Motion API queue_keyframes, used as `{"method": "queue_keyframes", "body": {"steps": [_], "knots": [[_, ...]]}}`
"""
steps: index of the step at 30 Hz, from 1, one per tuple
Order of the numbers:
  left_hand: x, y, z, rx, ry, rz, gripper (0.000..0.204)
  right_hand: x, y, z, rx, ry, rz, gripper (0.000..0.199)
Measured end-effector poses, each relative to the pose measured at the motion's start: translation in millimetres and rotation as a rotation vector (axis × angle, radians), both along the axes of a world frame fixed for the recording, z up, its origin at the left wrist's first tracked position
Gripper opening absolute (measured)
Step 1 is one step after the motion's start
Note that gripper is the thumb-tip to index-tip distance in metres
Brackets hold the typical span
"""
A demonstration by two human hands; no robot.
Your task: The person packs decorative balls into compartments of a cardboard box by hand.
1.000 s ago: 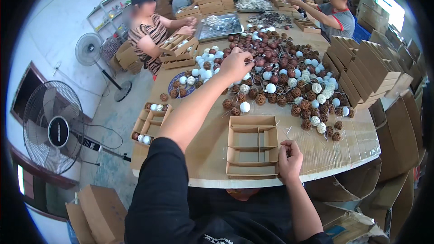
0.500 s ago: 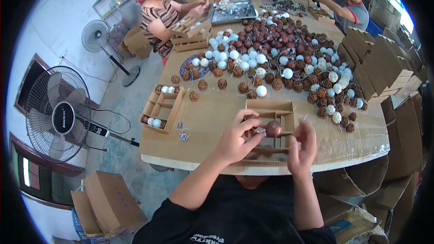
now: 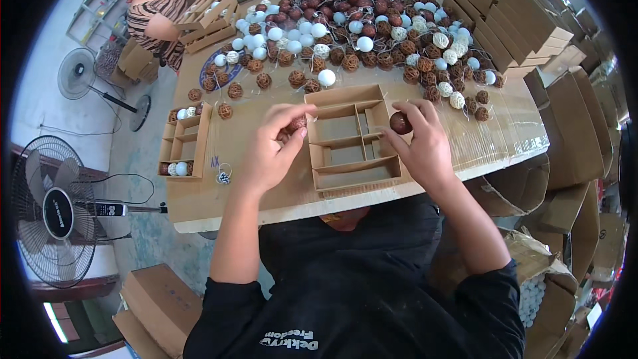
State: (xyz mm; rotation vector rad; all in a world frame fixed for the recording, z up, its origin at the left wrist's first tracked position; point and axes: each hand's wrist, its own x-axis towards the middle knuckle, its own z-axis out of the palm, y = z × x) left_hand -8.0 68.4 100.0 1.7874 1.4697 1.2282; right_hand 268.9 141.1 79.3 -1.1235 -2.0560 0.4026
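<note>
My left hand (image 3: 271, 146) is closed around a dark red glittery ball (image 3: 297, 123), mostly covered by the fingers, just left of a divided cardboard box (image 3: 359, 184). At the box's right side, my right hand (image 3: 424, 141) pinches another dark red ball (image 3: 400, 123) between thumb and fingers. The box lies in front of me with several compartments, and I see no balls in them. Beyond it spreads a big heap of dark red balls (image 3: 332, 6), white balls (image 3: 319, 30) and brown woven balls (image 3: 350, 62), with thin wires or strings among them.
On the left lies a second divided box (image 3: 207, 134) holding white and brown balls. A small silvery ornament (image 3: 223, 177) rests near it. Stacked cardboard trays (image 3: 508, 20) stand at right, a floor fan (image 3: 57, 213) at left. A person in a striped top (image 3: 151, 16) works across the table.
The view has shifted, so the scene sits further left and higher. My hands have moved apart to either side of the box, and my right hand now holds a red ball.
</note>
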Motion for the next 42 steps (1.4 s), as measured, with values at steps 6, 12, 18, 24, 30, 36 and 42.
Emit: {"method": "queue_keyframes", "body": {"steps": [6, 12, 18, 24, 30, 36, 42], "knots": [[-9, -14, -9, -0.225, -0.146, 0.065, 0.038, 17, 15, 16, -0.077, 0.041, 0.062, 0.033], [13, -28, -26, -0.198, -0.030, 0.011, 0.036, 9, 11, 20, -0.251, 0.293, 0.230, 0.032], [18, -30, -49, 0.006, 0.335, 0.044, 0.039, -6, -54, -15, -0.289, 0.342, 0.348, 0.036], [38, -58, -56, 0.096, 0.202, 0.014, 0.040, -15, -16, -48, -0.222, 0.337, 0.237, 0.035], [103, -86, -54, -0.184, -0.219, -0.208, 0.046, -29, 43, -58, -0.280, 0.374, 0.220, 0.036], [72, -84, -28, -0.040, -0.208, -0.074, 0.042, -22, 18, -27, 0.060, 0.248, 0.214, 0.036], [-23, -62, -2, 0.031, 0.074, 0.234, 0.036, 28, -26, -16, 0.261, -0.211, 0.430, 0.039]]}}
